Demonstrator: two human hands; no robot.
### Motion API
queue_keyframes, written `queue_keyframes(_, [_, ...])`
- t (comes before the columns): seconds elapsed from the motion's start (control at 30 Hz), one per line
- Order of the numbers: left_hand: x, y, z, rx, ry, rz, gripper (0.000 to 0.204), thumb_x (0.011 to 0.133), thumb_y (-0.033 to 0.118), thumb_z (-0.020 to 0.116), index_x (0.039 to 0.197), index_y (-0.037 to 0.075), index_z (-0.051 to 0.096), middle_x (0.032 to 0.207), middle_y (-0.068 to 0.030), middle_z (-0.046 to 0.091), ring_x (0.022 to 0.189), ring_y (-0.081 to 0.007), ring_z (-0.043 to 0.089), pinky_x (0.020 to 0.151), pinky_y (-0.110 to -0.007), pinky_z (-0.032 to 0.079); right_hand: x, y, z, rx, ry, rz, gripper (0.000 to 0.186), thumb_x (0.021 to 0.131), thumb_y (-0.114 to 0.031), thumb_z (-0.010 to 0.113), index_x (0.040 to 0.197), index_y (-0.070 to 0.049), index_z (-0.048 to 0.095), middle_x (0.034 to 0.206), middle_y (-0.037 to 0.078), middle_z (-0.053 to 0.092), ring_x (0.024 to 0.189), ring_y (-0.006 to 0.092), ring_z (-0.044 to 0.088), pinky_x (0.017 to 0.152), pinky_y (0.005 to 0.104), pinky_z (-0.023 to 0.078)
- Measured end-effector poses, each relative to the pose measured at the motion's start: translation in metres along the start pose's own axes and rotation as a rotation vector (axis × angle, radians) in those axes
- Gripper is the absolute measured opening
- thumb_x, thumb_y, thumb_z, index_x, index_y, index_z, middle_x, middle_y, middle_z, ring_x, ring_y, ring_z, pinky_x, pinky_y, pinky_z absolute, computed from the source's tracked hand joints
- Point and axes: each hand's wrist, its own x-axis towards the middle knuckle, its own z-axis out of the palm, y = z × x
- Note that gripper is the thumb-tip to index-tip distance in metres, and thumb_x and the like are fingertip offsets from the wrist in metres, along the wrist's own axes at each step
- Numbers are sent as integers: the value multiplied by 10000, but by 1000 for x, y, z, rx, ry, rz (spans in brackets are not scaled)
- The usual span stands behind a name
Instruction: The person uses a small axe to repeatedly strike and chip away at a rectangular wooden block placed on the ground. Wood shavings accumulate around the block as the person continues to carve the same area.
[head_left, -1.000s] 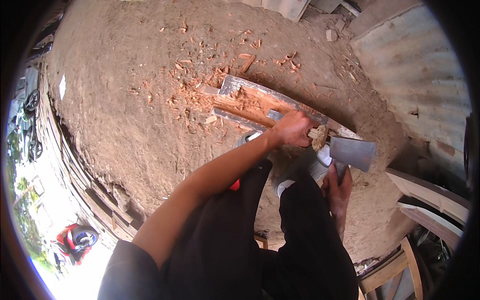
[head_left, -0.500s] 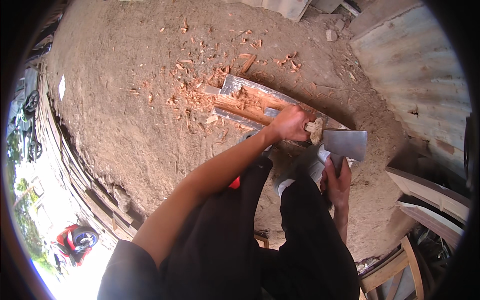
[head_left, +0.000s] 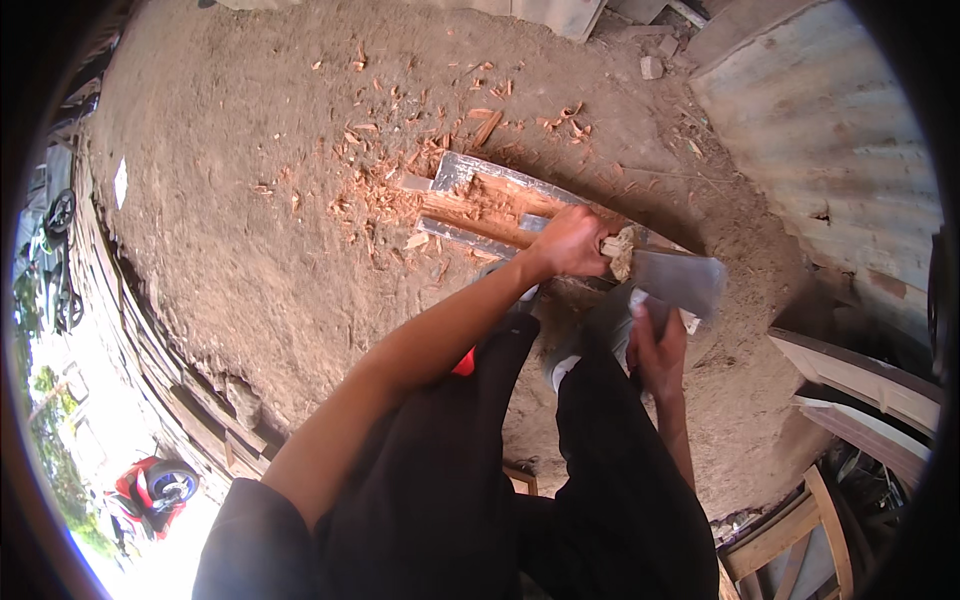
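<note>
My left hand (head_left: 573,243) is closed round a chisel. The chisel's flat metal blade (head_left: 534,222) points left into the wood, and its frayed, splintered handle end (head_left: 620,252) sticks out on the right. Under it lies a wooden beam (head_left: 500,178) with worn grey faces and a reddish hollow full of chips. My right hand (head_left: 658,352) grips an axe by its handle, mostly hidden by the fingers. The axe head (head_left: 682,282), slightly blurred, is right beside the chisel's handle end; whether they touch I cannot tell.
Wood chips (head_left: 375,190) lie scattered over the dirt floor (head_left: 240,200). A corrugated metal sheet (head_left: 830,140) leans at the right, with wooden boards (head_left: 860,375) and a wooden frame (head_left: 775,540) below it. A red motorbike (head_left: 150,495) stands far left.
The axe head has swung slightly left and tilted, and is now more blurred. My left hand still holds the chisel in the beam; the whole view has shifted a little.
</note>
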Motion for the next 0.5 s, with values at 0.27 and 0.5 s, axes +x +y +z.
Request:
queue_keyframes(0.27, [1,1,1,45,-35,-16,397,604,225,706,969,72,741,734,-242,666,745,-452,673,706,-510,570,3,5,4,213,5,118,202,1050,-202,593,1028,-5,555,596,23,524,440,96,489,420,279,399])
queue_keyframes(0.5, [-2,0,-3,3,4,6,313,588,215,698,849,43,680,722,-253,645,730,-471,647,672,-521,541,-4,-11,1,354,89,61,209,1056,-211,584,1020,-7,553,606,30,539,451,98,499,421,272,395])
